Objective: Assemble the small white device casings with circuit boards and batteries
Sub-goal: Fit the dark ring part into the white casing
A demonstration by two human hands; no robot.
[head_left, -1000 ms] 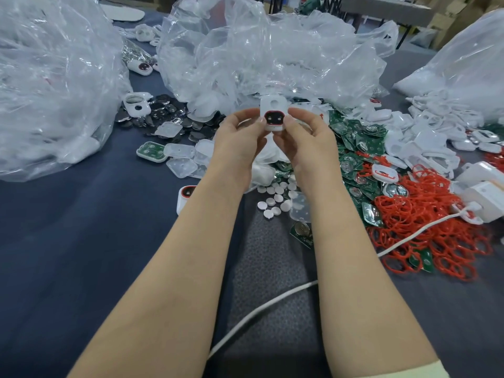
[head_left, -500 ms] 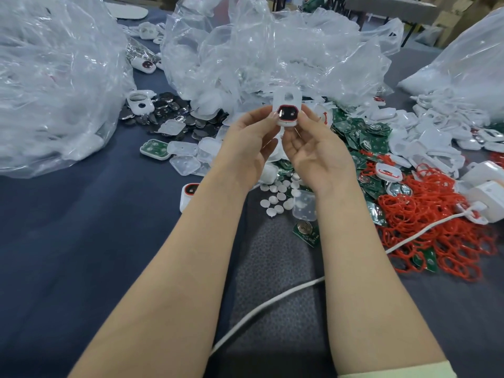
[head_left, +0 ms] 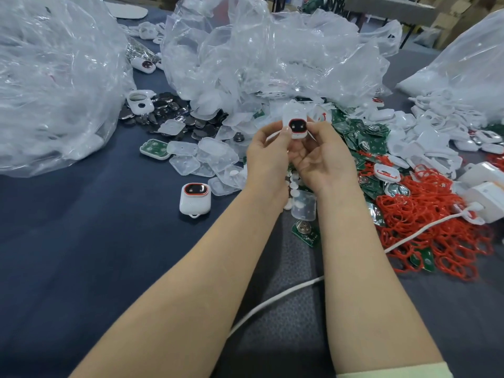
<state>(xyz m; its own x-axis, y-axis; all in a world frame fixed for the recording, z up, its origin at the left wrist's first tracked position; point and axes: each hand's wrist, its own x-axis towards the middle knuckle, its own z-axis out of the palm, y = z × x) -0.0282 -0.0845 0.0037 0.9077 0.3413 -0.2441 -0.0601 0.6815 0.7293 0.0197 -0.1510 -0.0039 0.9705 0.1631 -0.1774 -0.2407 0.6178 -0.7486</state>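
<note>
A small white device casing (head_left: 296,124) with a red-rimmed dark window is held up above the table's middle. My left hand (head_left: 268,154) pinches its left side and my right hand (head_left: 324,156) pinches its right side. An assembled white casing (head_left: 195,199) lies on the blue cloth to the left of my left forearm. Green circuit boards (head_left: 362,137) are heaped to the right of my hands, and one board with a round cell (head_left: 305,230) lies between my forearms. Dark round batteries (head_left: 169,110) lie scattered at the back left.
Big clear plastic bags (head_left: 51,85) fill the left and the back middle (head_left: 261,50). Clear membrane pads (head_left: 201,159), red rubber rings (head_left: 436,227), loose white shells (head_left: 436,132) and small white discs (head_left: 293,184) cover the middle and right. A white cable (head_left: 272,298) crosses the front.
Both hands stayed on the casing and kept it raised; they have turned it slightly between the fingertips. The camera has shifted a little.
</note>
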